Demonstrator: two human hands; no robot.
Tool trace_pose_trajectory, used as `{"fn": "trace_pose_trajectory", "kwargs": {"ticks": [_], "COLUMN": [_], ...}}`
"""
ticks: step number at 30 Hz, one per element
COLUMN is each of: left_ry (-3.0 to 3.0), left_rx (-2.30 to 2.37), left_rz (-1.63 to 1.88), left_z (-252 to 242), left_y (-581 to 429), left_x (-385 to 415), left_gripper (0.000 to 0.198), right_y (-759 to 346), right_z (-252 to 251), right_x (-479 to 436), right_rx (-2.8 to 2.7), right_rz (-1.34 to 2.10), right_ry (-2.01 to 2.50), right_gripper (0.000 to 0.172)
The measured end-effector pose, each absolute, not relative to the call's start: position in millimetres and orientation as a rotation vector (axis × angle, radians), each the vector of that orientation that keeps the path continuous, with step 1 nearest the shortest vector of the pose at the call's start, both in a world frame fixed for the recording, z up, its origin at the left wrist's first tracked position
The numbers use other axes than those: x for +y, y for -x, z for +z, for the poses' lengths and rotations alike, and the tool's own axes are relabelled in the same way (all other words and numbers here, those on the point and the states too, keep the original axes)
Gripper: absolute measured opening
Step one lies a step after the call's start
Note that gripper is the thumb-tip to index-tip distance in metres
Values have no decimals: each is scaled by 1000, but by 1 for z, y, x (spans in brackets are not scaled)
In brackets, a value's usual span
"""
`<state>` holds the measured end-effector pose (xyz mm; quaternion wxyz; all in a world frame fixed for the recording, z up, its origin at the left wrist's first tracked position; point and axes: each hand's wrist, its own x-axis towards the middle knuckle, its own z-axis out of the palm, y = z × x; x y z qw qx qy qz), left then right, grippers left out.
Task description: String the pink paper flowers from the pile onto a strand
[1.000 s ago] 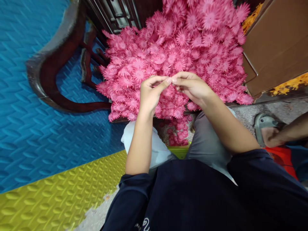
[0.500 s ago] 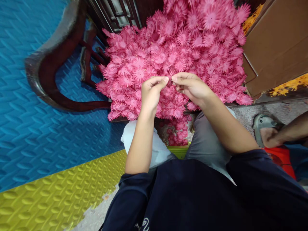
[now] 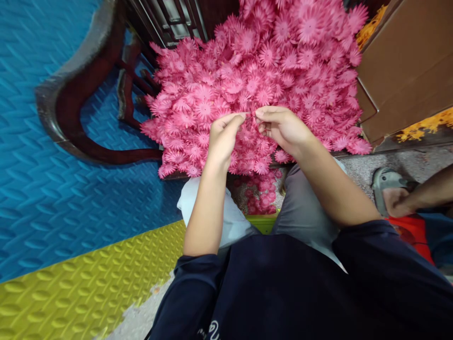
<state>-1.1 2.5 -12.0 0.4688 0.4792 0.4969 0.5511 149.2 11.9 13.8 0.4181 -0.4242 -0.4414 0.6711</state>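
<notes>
Left grip: the left hand (image 3: 223,138) pinches thumb to forefinger above the front of the pink flower heap (image 3: 304,61); its fingertips close on a small pink piece (image 3: 250,114).
Right grip: the right hand (image 3: 283,126), also above the front of the heap, pinches the other end of that piece, thumb against forefinger.
Pink piece: one, in front of the heap in this view, stretched between two sets of fingertips just beside each other; too small to tell its exact form.
Pink flower heap: many-petalled artificial flowers, layered and overlapping, too many to count.
Bench: one, dark wood, under the heap, its front edge (image 3: 385,146) showing to the right.
Armrest: one, curved dark wood (image 3: 67,113), left of the heap.
Cardboard: one brown sheet or box side (image 3: 406,66), right of the heap; whether it holds anything cannot be told.
Orange flowers: two visible patches, one (image 3: 428,125) at the cardboard's lower edge, another at its upper left, both right of the heap.
Fallen pink flowers: a cluster (image 3: 262,193) on the floor below the heap's front, uncounted.
Mats: blue (image 3: 31,189) left of the heap, yellow (image 3: 88,262) farther below it.
Co-worker: one foot in a grey clog (image 3: 384,186), lower right of the heap.
</notes>
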Motion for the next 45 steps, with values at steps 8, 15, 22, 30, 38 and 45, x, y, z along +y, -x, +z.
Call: {"fn": "trace_pose_trajectory", "kwargs": {"ticks": [8,15,22,30,38,45], "left_ry": [-1341,-1338,-1312,-1197,-1175,-1079], "left_rx": [1197,1280,1294,1194,1116,1084], "left_rz": [1407,1389,1425,1403,1321,1289], "left_z": [-7,-10,-11,-9,-10,-14], "left_y": [-1,2,0,1,2,5], "left_x": [-2,1,1,1,4,6], "left_gripper": [14,14,8,4,11,12], "right_y": [-147,-147,-149,-147,-151,-149], "right_z": [11,11,8,6,6,8], "right_x": [12,12,14,13,15,13], "right_rx": [-1151,-1073,-1082,-1060,-1057,-1010], "right_rz": [1619,1583,1609,1613,1643,1675], "right_ry": [1102,1143,1126,1117,1117,1122], "right_gripper": [8,8,11,8,11,11]}}
